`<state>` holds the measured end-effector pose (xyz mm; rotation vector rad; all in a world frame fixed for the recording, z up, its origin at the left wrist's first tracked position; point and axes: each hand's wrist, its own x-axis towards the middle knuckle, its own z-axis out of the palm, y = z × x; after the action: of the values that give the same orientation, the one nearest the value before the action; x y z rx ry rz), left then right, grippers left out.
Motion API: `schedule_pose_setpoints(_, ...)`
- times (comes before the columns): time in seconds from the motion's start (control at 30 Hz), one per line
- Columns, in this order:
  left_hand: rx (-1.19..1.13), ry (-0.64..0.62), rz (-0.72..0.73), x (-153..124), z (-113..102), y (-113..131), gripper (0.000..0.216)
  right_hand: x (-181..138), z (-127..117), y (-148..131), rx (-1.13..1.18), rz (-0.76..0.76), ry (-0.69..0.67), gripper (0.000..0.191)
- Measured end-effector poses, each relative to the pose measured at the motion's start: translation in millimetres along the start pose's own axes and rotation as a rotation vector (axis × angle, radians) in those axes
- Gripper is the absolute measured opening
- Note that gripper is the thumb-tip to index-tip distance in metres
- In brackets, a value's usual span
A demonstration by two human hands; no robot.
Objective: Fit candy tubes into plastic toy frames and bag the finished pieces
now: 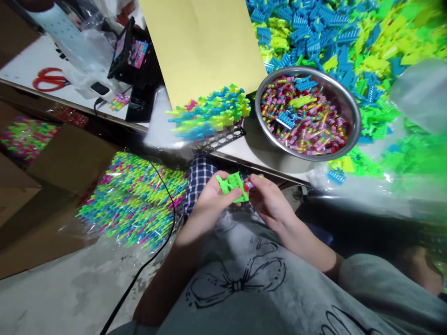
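Above my lap, my left hand (210, 195) is closed around a bright green plastic piece (231, 182), with the thumb lying across its lower edge. My right hand (270, 199) pinches a small candy tube (248, 185) with a red end, held against the right side of the green piece. How far the tube goes into the piece is hidden by my fingers. Just beyond my hands, a steel bowl (258, 118) on the table holds many similar wrapped tubes, with a few blue and yellow plastic pieces on top. Left of the bowl, blue and yellow pieces (213, 111) stand in rows on a black rack (226, 139).
Loose blue, yellow and green pieces (314, 32) are heaped behind the bowl. A yellow board (206, 46) stands near red scissors (50, 79) and a black device (134, 56). Bagged colourful pieces (136, 200) sit at left, crossed by a black cable (153, 253). Another person's sleeve (57, 25) shows upper left.
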<state>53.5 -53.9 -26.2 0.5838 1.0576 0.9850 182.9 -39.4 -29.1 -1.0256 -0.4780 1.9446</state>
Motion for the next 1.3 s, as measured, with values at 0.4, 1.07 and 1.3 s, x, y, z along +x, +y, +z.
schedule_pose_setpoints(0.4, 0.207, 0.181, 0.061, -3, 9, -11, 0.037, -5, -7, 13, -0.301, -0.368, 0.202, 0.018)
schedule_pose_setpoints(1.07, -0.12, -0.079, 0.026, -8, -13, -7, 0.039, 32, 2, 6, -0.62, -0.672, -0.302, 0.029)
schedule_pose_setpoints(1.3, -0.113, -0.008, 0.039, -13, -8, 7, 0.03, 38, 28, 11, -0.404, -0.76, -0.194, 0.037)
